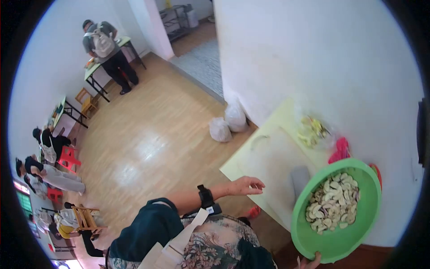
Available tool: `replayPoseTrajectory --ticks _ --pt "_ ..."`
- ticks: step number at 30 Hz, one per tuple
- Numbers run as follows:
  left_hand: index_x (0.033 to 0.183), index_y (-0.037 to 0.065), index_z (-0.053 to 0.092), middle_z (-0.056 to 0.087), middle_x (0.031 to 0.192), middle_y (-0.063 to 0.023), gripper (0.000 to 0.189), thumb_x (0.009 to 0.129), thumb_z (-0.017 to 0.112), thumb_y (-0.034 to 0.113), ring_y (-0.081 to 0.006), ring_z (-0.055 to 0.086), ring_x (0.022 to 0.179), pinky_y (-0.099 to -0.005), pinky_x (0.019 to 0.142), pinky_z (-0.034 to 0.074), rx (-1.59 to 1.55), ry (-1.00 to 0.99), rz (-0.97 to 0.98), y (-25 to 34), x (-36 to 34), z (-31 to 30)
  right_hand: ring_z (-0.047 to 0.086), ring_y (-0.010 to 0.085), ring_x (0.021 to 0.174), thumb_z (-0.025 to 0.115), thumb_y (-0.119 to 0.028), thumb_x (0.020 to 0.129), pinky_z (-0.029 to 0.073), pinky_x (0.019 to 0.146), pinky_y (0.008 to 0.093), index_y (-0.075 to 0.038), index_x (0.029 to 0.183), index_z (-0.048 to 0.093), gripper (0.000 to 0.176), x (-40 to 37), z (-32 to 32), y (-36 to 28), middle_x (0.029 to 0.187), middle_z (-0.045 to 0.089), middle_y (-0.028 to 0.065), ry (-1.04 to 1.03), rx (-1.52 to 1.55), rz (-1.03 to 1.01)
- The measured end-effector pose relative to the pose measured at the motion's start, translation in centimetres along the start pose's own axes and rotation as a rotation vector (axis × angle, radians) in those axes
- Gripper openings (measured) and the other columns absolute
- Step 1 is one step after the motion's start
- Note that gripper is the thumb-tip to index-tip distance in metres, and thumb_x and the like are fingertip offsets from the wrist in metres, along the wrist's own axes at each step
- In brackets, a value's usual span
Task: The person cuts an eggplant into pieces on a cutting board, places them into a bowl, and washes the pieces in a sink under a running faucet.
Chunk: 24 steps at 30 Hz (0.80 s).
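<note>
My right hand [310, 262] grips the lower rim of a green plastic basin [371, 210], which is tilted towards me. Inside it lies a heap of pale vegetable slices [333, 201], some with dark edges, looking like cut eggplant. My left hand [247, 185] hangs free near the table edge, fingers loosely apart, holding nothing; a black watch [205, 196] is on that wrist. Beyond it, a whitish cutting board [280, 163] rests on the pale yellow table [233, 168]. A flat grey rectangular item [299, 180] lies on the board, partly hidden by the basin.
Greenish-yellow scraps in a clear plastic bag [313, 132] and a pink bag [340, 150] lie by the wall. Two tied white bags [228, 123] stand on the floor. Several people are at tables on the left, one with a backpack [103, 42]. Red stools [68, 159] stand there.
</note>
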<state>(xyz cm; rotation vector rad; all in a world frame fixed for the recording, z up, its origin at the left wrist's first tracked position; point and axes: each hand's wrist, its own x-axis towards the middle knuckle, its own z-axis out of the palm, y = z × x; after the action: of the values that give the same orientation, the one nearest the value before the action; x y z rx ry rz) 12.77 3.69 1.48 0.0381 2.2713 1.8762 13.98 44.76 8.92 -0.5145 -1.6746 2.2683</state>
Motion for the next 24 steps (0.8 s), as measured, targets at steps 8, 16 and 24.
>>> replayPoseTrajectory --ticks 8,16,24 --pt "0.142 0.008 0.022 0.044 0.131 -0.0154 0.076 0.086 0.061 0.041 -0.0252 0.052 0.11 -0.0374 0.081 0.053 -0.528 0.285 0.024 -1.4 -10.8 -10.6 0.054 0.0211 0.1 0.057 -0.009 0.074 0.048 0.082 0.0356 -0.002 0.116 0.049 0.044 -7.2 24.8 5.6 0.113 0.052 0.0097 -0.529 -0.022 0.335" --pt "0.136 0.005 0.029 0.051 0.123 -0.0125 0.071 0.083 0.066 0.035 -0.0232 0.053 0.11 -0.0362 0.082 0.052 -0.983 0.728 -0.102 -3.2 -16.5 -16.1 0.056 0.025 0.099 0.057 0.0 0.068 0.05 0.085 0.0389 -0.002 0.118 0.048 0.051 -7.9 38.6 17.6 0.109 0.055 0.01 -0.87 -0.151 0.571" --pt "0.119 0.0 0.051 0.061 0.107 -0.0085 0.042 0.082 0.06 0.016 -0.0184 0.061 0.095 -0.0325 0.082 0.05 -0.801 1.17 -0.11 -2.0 -18.1 -16.5 0.051 0.0233 0.107 0.048 0.007 0.073 0.04 0.091 0.0319 0.0 0.114 0.051 0.042 -9.4 45.4 15.8 0.11 0.055 0.0101 -1.753 -0.624 -0.35"
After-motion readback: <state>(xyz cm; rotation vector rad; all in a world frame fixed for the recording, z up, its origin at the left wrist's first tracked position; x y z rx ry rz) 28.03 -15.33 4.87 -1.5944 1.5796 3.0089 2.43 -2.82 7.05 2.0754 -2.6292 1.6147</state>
